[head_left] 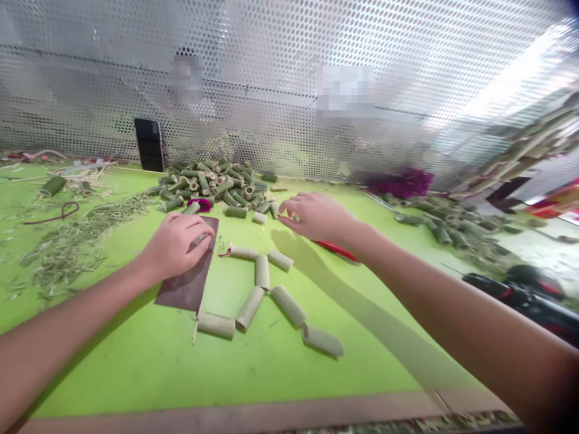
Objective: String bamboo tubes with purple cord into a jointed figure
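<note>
Here's the left grip (174,246), released and spread palm-down on a dark brown sheet (190,289). The right grip (316,217) hovers with curled fingers (284,212) by a small bamboo piece (292,216); clenched or not, I can't tell. Cut bamboo tubes (262,271) lie between and below both grips on the green tabletop (136,374), with a bamboo heap (212,187) beyond.

Table: your green table (136,374), running across in front of you.
In front of you: a brown mat (181,289) lying flat, with cut bamboo tubes (262,271) scattered just beside it on your right.
Far edge: a bamboo heap (208,184), with a black phone (148,144) standing just left of it.
Your left: shavings (76,241) and a red cord (45,218).
Your right: a red tool (337,250), a purple tuft (400,184) and a second heap (446,223).
</note>
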A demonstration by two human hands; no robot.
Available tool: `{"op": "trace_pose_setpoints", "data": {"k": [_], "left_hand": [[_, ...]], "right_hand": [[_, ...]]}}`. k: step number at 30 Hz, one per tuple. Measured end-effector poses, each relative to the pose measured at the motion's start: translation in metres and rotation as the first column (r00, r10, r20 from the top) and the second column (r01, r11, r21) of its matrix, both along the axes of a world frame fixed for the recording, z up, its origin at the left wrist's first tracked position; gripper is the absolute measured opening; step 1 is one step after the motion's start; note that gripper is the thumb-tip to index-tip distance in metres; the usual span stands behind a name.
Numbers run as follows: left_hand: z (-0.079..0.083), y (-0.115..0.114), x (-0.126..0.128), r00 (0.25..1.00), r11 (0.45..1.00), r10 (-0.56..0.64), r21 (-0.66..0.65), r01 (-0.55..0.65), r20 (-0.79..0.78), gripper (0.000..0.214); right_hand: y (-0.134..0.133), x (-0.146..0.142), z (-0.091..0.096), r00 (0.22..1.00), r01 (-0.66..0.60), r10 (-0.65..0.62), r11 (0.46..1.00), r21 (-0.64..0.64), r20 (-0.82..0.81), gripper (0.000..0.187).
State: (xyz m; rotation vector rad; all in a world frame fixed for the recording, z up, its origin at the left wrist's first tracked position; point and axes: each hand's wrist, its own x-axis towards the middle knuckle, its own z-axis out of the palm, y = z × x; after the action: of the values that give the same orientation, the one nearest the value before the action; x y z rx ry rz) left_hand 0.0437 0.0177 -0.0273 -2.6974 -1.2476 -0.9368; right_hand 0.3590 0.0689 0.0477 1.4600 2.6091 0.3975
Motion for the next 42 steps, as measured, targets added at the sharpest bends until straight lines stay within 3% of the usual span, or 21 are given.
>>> {"op": "trace_pose_setpoints", "data": {"k": [4,7,12,17,20,28,36,42], "left_hand": [[0.008,0.0,-0.006,0.997,0.994,-0.023,0.108,0.031,-0.074,0.029],[0.017,0.002,-0.016,0.991,0.975,-0.01,0.217,0.039,-0.135,0.027],[0.03,0.009,-0.043,0.987,0.952,0.152,0.277,-0.132,-0.052,0.036],[0.023,0.017,-0.057,0.967,0.95,0.24,0.225,-0.217,-0.08,0.049],[0.018,0.02,-0.054,0.948,0.949,0.293,0.16,-0.273,-0.122,0.053],[0.014,0.029,-0.054,0.846,0.867,0.491,0.017,-0.498,-0.207,0.039],[0.003,0.019,-0.03,0.881,0.899,0.417,-0.045,-0.437,-0.222,0.036],[0.002,0.02,-0.021,0.871,0.882,0.448,-0.059,-0.468,-0.201,0.044]], "right_hand": [[-0.015,0.022,0.002,0.998,0.05,-0.05,0.999,0.004,-0.048,0.035],[-0.025,0.038,-0.01,0.991,0.056,-0.056,0.998,-0.006,-0.118,0.036],[-0.038,0.062,-0.04,0.963,0.066,-0.056,0.997,0.028,-0.264,0.037],[-0.049,0.078,-0.047,0.833,0.245,-0.193,0.969,0.033,-0.518,0.041],[-0.051,0.077,-0.046,0.778,0.255,-0.214,0.967,-0.014,-0.591,0.042],[-0.045,0.071,-0.054,0.78,0.167,-0.217,0.976,-0.139,-0.586,0.05],[-0.044,0.063,-0.059,0.814,0.13,-0.21,0.975,-0.182,-0.542,0.048],[-0.046,0.059,-0.06,0.847,0.062,-0.14,0.984,-0.167,-0.512,0.046]]}}
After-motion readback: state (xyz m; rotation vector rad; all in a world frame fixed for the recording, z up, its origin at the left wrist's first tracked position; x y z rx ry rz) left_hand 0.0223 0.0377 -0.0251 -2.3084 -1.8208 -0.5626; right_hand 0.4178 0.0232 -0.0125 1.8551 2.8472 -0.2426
